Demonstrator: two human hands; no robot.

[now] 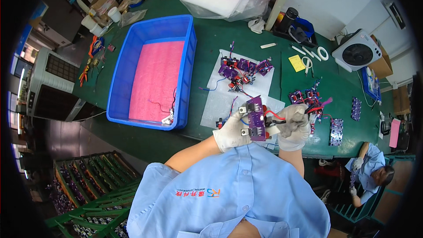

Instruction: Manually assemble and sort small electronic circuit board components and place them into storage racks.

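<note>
A purple circuit board [256, 120] with black components and metal tabs is held upright in front of my chest. My left hand [231, 134], in a white glove, grips it by its left edge. Red and black wires [276, 116] run from the board into my right hand [294, 128], whose gloved fingers are closed around them; the fingertips look grey and stained. Behind the board, more purple boards with wires [238, 70] lie in a heap on white sheets [216, 101]. Another cluster of wired boards [304, 98] lies just beyond my right hand.
Left of the sheets stands a blue bin [190, 61] lined with pink foam, a small wired part in its corner. Bare boards [336, 132] lie at right, near scissors [307, 65], a yellow note [297, 63] and a fan [358, 53]. A co-worker [372, 172] sits lower right; green racks [97, 180] stand lower left.
</note>
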